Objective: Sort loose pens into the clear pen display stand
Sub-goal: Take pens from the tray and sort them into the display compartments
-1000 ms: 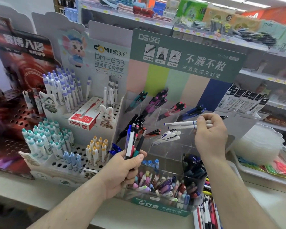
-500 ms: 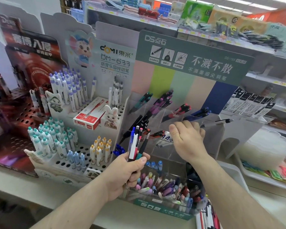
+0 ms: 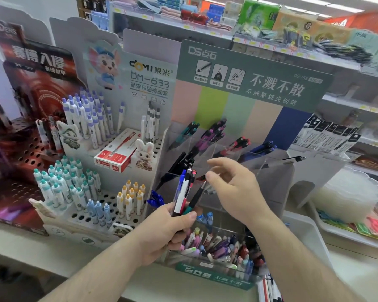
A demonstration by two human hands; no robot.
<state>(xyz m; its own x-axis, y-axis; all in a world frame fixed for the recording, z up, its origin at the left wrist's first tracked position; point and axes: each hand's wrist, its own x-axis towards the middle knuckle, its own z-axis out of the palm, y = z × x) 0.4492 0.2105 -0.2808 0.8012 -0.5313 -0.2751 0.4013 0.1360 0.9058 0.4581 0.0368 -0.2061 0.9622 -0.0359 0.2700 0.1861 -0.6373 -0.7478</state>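
The left hand (image 3: pixel 168 232) gripped a bunch of pens (image 3: pixel 187 192) before the stand's (image 3: pixel 271 171) front edge. Beyond it, the right hand (image 3: pixel 234 188) hovered with slack, empty fingers; best to pinch one pen's top, then match its colour to a compartment.

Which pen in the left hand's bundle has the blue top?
The leftmost pen in the left hand; the others beside it show black or red tops.
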